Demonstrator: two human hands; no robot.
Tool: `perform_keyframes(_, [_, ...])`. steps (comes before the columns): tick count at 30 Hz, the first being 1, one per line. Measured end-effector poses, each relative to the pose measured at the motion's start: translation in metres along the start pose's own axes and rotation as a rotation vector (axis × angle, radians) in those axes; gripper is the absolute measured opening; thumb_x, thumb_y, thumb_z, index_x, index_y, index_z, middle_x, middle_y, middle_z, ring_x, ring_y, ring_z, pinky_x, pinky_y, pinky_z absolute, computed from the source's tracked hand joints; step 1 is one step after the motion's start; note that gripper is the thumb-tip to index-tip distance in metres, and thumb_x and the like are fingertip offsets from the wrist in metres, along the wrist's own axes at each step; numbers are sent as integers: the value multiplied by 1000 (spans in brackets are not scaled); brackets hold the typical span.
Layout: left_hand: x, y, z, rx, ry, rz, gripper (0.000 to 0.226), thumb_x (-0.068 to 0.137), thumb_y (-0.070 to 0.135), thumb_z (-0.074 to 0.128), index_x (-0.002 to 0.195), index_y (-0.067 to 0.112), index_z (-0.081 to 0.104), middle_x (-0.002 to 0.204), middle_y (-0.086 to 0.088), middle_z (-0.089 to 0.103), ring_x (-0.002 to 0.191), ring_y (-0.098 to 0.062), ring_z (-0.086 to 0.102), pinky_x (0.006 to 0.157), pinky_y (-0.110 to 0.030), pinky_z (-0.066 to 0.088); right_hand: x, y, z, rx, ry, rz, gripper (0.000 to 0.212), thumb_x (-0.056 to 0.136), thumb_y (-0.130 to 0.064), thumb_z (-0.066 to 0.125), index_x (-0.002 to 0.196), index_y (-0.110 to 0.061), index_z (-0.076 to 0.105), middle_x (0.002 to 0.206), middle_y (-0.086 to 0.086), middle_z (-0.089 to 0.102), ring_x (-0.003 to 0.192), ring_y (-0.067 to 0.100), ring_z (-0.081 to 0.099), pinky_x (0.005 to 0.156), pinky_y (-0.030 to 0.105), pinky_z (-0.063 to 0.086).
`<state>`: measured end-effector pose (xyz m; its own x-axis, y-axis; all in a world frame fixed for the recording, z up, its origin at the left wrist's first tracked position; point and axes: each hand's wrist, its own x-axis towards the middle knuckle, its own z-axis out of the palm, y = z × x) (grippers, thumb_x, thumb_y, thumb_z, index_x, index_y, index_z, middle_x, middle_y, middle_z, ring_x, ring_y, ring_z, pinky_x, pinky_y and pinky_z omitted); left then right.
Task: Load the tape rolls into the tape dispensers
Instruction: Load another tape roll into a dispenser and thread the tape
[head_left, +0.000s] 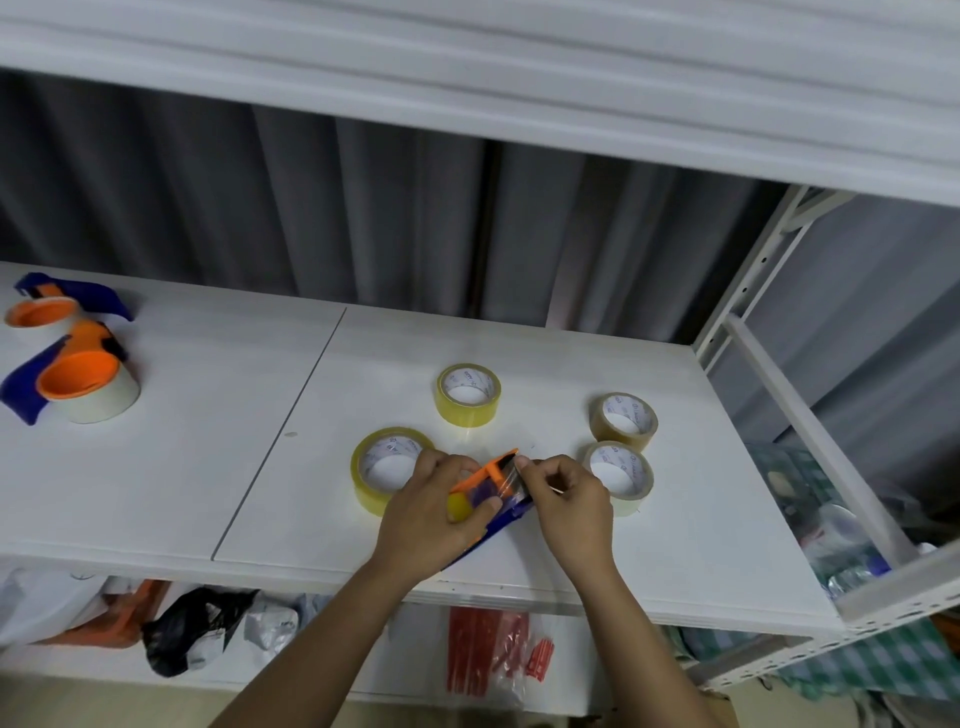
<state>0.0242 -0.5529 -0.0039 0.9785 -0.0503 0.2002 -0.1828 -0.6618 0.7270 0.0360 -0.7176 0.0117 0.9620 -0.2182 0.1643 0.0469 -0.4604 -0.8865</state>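
My left hand (434, 512) grips a blue and orange tape dispenser (498, 493) just above the white shelf (260, 467). Clear tape runs over its orange front, and my right hand (566, 496) pinches that tape end (511, 475) at the dispenser's tip. The roll inside the dispenser is mostly hidden by my fingers. Several loose rolls lie flat around my hands: a yellowish roll (387, 467) to the left, another yellowish roll (468, 394) behind, a brown roll (623, 421) and a pale roll (621, 475) to the right.
Two loaded blue and orange dispensers (78, 384) lie at the shelf's far left. A white metal upright (748, 291) and rail bound the shelf on the right. Grey curtain hangs behind. Bags and red packets (488, 660) lie on the lower shelf.
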Motion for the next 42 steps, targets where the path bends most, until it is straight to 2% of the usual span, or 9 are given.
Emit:
perform_keyframes(4, [-2, -1, 0, 9, 24, 13, 35, 73, 48, 67, 104, 39, 54, 100, 19, 37, 83, 6, 45, 61, -4, 30, 0, 1, -2, 11, -24, 10, 32, 83, -43, 67, 59, -23, 58, 65, -15, 67, 62, -2, 61, 57, 10, 42])
perform_keyframes(10, [-4, 3, 2, 19, 42, -11, 36, 72, 49, 66, 105, 40, 54, 100, 17, 39, 86, -3, 55, 66, -19, 43, 0, 1, -1, 7, -5, 19, 32, 82, -43, 68, 59, -23, 58, 63, -15, 66, 59, 1, 59, 54, 10, 40])
perform_keyframes(19, [-6, 5, 6, 41, 70, -33, 34, 73, 52, 63, 104, 42, 52, 97, 15, 40, 83, -7, 58, 62, -19, 41, 2, -2, 2, 2, 15, 39, 32, 79, -46, 70, 59, -24, 59, 59, -9, 63, 58, 4, 58, 51, 12, 40])
perform_keyframes(22, [-6, 5, 6, 49, 76, -50, 35, 72, 55, 61, 103, 42, 52, 97, 15, 40, 81, -6, 57, 60, -19, 40, 4, -4, 2, 6, 5, 45, 31, 78, -45, 71, 60, -24, 59, 60, -8, 63, 56, 4, 56, 53, 17, 42])
perform_keyframes(29, [-5, 5, 5, 51, 77, -72, 38, 71, 56, 62, 104, 41, 52, 99, 13, 40, 83, -6, 56, 62, -22, 44, 3, -5, 1, 29, -17, 35, 29, 80, -42, 71, 60, -25, 59, 59, -10, 63, 55, 1, 56, 51, 12, 40])
perform_keyframes(34, [-5, 4, 5, 56, 76, -77, 39, 69, 56, 63, 102, 41, 52, 101, 13, 39, 81, -4, 52, 59, -18, 39, -4, -1, 1, 108, -21, 0, 20, 87, -27, 66, 68, -28, 61, 68, -17, 67, 63, 0, 60, 57, 8, 43])
perform_keyframes(38, [-4, 2, 2, 36, 60, -57, 36, 70, 52, 64, 103, 42, 51, 100, 13, 39, 81, -2, 51, 58, -15, 38, -5, 0, 1, 162, -46, 6, 20, 89, -19, 64, 72, -28, 65, 72, -14, 71, 70, 4, 64, 66, 17, 51])
perform_keyframes(41, [-4, -1, 3, -51, 67, -81, 22, 84, 41, 59, 105, 39, 52, 106, 12, 42, 92, -4, 55, 54, -5, 36, -4, -2, -2, 159, -55, 30, 20, 89, -18, 64, 71, -27, 66, 73, -11, 71, 72, 8, 65, 68, 24, 52])
perform_keyframes(42, [-4, -2, 4, -76, 71, -107, 18, 87, 39, 56, 105, 37, 53, 109, 11, 43, 94, -5, 55, 52, -4, 37, -4, -3, -3, 148, -57, 30, 21, 89, -18, 64, 71, -27, 65, 72, -11, 71, 71, 7, 65, 67, 23, 52])
